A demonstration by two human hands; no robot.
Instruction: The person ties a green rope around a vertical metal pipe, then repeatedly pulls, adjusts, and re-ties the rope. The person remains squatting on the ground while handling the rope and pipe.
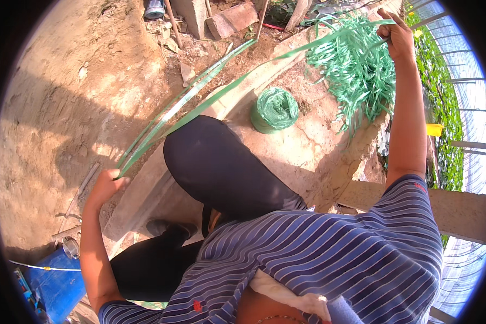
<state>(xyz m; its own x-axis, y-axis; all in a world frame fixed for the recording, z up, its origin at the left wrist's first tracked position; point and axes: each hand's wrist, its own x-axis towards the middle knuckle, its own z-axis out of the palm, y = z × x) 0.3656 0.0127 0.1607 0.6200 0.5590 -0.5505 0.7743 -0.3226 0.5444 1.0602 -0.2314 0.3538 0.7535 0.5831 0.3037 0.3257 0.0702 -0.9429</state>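
Observation:
Green plastic twine [227, 87] stretches in long flat strands between my two hands. My left hand [107, 186], low at the left, is closed around one end of the strands. Far out at the upper right, my right hand [401, 38] pinches the other end, with some fingers extended. Some strands run to a thin wooden stake [262, 20] and appear to bend back at it. Below the right hand lies a loose heap of cut green strips [356, 69]. A round spool of green twine [274, 109] sits on the concrete ledge [308, 137], beside my knee.
A red brick [233, 19] lies among sticks at the top, near a can [154, 9]. A blue container [56, 283] stands at lower left, beside a roll of clear tape [70, 247]. A concrete beam [461, 208] and green plants [445, 113] are at right.

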